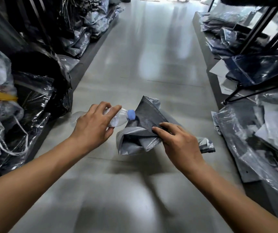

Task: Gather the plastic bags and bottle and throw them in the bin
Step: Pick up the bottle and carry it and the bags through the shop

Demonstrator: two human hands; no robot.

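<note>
Nearest the camera, two bare forearms are stretched out over the smooth, pale grey floor (134, 190), which is blurred and bare in the foreground. The left hand (91, 126) is wrapped around the middle of a clear, crumpled plastic bottle with a blue cap (118, 117); its fingers (113, 109) are curled over the top and the thumb is pressed beneath, so the bottle is held sideways with the cap pointed toward the bags, probably so that both items can be brought together into one load. Just beside it, the right hand (178, 142) is closed on a bundle of crumpled grey plastic bags (145, 130), the fingers (160, 129) being pinched on a folded dark edge while the rest is left sagging on or just above the floor; whether it is fully lifted cannot be told. The gathering is judged to be nearly done, and the carry to the bin is not yet begun; no bin is seen. On the left the aisle is edged by black and clear wrapped bundles of dark goods (25, 98), and on the right by flat clear-wrapped packets (260, 140) and a black metal rack leg (245, 95). Beyond the hands, a long open strip of glossy floor is left free between the two rows, so room for walking straight ahead is judged ample, though loose wrapping at both edges could be snagged.
</note>
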